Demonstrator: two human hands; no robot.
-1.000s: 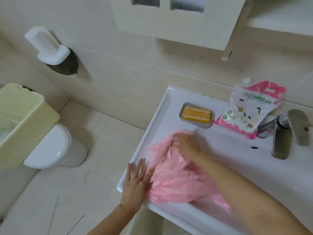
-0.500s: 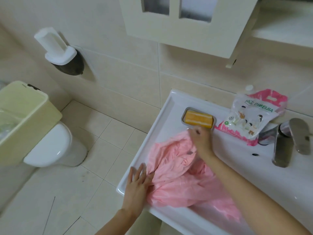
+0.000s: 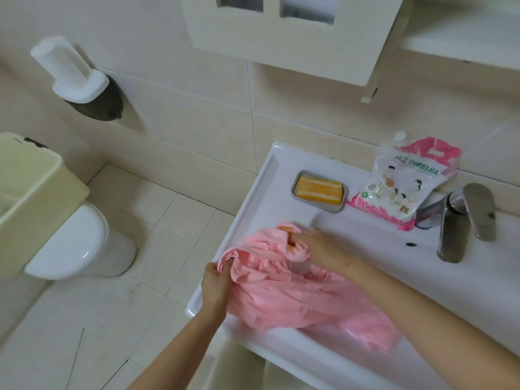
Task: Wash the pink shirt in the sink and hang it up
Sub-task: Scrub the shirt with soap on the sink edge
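The pink shirt (image 3: 284,291) lies bunched on the left side of the white sink (image 3: 253,198), with part trailing into the basin at the lower right. My left hand (image 3: 215,285) grips a fold of the shirt's left edge at the sink rim. At the top of the bunch, my right hand (image 3: 315,247) curls round a small orange piece of soap (image 3: 284,228) and presses it onto the cloth. Most of that piece is hidden by my fingers.
A grey soap dish (image 3: 343,204) with an orange bar (image 3: 319,190) sits at the sink's back, beside a pink-and-white detergent pouch (image 3: 405,187). The steel faucet (image 3: 455,226) stands to the right. A toilet (image 3: 78,243) and yellow bin (image 3: 31,198) are at left, with a wall cabinet (image 3: 287,32) overhead.
My right hand went to the soap dish and came back to the shirt holding an orange piece. My left hand went from lying flat at the shirt's edge to gripping a fold.
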